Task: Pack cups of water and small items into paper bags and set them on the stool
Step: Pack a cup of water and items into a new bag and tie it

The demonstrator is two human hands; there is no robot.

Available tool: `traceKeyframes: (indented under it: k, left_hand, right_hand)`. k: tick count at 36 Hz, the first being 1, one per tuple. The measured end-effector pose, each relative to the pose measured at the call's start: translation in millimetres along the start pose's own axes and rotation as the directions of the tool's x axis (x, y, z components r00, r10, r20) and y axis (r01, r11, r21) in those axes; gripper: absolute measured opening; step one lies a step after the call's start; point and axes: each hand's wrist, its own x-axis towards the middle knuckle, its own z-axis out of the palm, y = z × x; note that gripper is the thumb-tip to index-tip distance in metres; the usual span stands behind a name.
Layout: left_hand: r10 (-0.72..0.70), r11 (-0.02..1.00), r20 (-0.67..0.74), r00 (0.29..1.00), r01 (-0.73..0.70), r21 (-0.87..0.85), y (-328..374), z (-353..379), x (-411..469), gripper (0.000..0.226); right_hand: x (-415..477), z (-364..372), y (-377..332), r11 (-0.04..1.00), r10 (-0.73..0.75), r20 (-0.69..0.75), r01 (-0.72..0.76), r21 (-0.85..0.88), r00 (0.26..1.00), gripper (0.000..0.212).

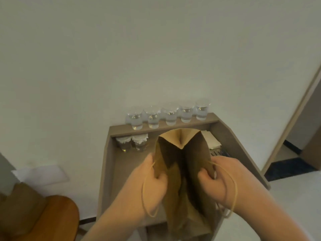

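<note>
Both hands, left hand (152,185) and right hand (215,178), are pinching the brown paper bag (184,171) mouth apart in closed grips; overpulling is risking a torn seam.

Matt brown paper bag (184,180); 5 clear glossy cups (169,115); matt shelf (224,134).

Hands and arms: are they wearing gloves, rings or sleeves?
No. The left hand and right hand are bare: no gloves, rings or watch show. The left forearm and right forearm are bare too, with no sleeve in view.
</note>
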Motion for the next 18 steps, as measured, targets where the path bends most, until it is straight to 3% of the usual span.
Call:
traceKeyframes:
  k: [2,5,8,12,18]
  left_hand:
    - [-0.032,0.999,-0.096,0.995,0.033,0.013,-1,-10,5,0.045]
    - [-0.064,0.995,-0.150,0.987,0.074,0.061,-3,-32,15,0.046]
    - [-0.072,0.993,-0.149,0.986,0.085,0.082,-1,-53,17,0.041]
    - [-0.123,0.986,-0.131,0.984,0.137,0.100,-6,-70,13,0.055]
    - [-0.206,0.936,-0.109,0.972,0.228,0.268,-25,-78,2,0.056]
  right_hand:
    - [12,-2,17,0.998,0.065,-0.029,-0.065,-0.016,0.998,0.033]
    - [29,-8,43,0.991,0.134,-0.005,-0.134,0.007,0.991,0.033]
    - [36,-20,56,0.980,0.192,-0.037,-0.189,0.055,0.981,0.032]
    - [42,-34,63,0.959,0.272,-0.045,-0.267,0.098,0.961,0.030]
    - [53,-33,48,0.966,0.252,-0.043,-0.248,0.067,0.967,0.026]
